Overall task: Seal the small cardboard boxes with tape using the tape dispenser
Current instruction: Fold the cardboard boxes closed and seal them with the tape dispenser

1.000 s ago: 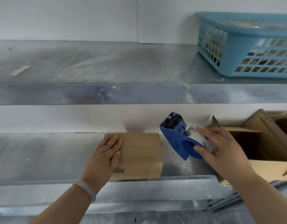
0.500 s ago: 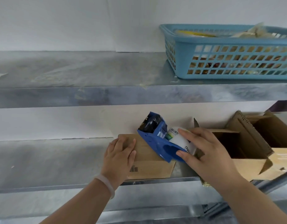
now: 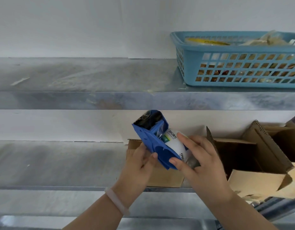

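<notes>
A small closed cardboard box point(image 3: 165, 177) lies on the lower metal shelf point(image 3: 60, 163), mostly covered by my hands. Above it I hold a blue tape dispenser point(image 3: 151, 140) with a white tape roll, its toothed blade end pointing up and left. My right hand point(image 3: 198, 161) grips the dispenser round the roll, index finger on top and thumb at the lower blue edge. My left hand point(image 3: 138, 166) has come up off the box, and its thumb touches the dispenser's left side; its other fingers are hidden behind the blue plate.
An open cardboard box point(image 3: 253, 161) with raised flaps stands to the right on the lower shelf. A blue plastic basket point(image 3: 239, 63) filled with items sits on the upper shelf point(image 3: 77, 97) at the right. A white wall backs both shelves.
My left hand lifted off the box top and went to the dispenser's left side. My right hand carried the dispenser left, over the box. The view shifted to the right.
</notes>
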Demonstrator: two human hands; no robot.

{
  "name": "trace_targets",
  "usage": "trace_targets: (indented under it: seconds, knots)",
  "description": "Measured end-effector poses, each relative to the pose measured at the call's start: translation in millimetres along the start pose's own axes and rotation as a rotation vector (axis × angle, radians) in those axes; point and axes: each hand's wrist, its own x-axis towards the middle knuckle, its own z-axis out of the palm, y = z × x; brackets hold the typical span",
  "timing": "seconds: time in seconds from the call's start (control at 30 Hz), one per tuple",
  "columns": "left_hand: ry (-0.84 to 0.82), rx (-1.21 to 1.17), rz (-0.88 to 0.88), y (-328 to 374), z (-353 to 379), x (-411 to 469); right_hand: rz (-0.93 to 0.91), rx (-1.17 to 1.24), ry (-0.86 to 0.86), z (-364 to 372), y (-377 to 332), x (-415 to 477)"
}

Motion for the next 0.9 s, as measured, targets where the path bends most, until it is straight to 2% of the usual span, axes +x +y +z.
trace_targets:
  seconds: [0.1, 0.23, 0.3, 0.43, 0.57, 0.67, 0.77, 0.83, 0.9]
  knots:
    - [-0.015, -0.253, -0.115, 15, 3, -2, 0.013, 0.02, 0.001, 4, 0, -2]
    - [0.151, -0.658, -0.287, 24, 12, -10, -0.005, -0.017, 0.029, 9, -1, -6]
    - [0.137, -0.666, -0.306, 25, 15, -13, -0.003, -0.033, 0.058, 11, -4, -6]
    - [-0.079, -0.575, -0.242, 32, 21, -17, -0.108, -0.113, 0.061, 19, -8, -15]
    - [-0.039, -0.582, -0.237, 33, 13, -14, -0.126, -0.063, -0.06, 20, -11, -28]
    - [-0.036, -0.593, -0.237, 31, 4, -13, -0.055, 0.14, -0.116, 11, -10, -26]
    - [-0.035, -0.734, -0.292, 30, -1, -13, 0.106, 0.342, 0.036, 2, -2, -18]
    - [-0.083, -0.829, -0.311, 31, -3, -16, 0.373, 0.405, 0.076, -6, 1, -8]
    - [-0.118, -0.888, -0.305, 30, -5, -18, 0.653, 0.56, 0.006, -12, 4, 0]
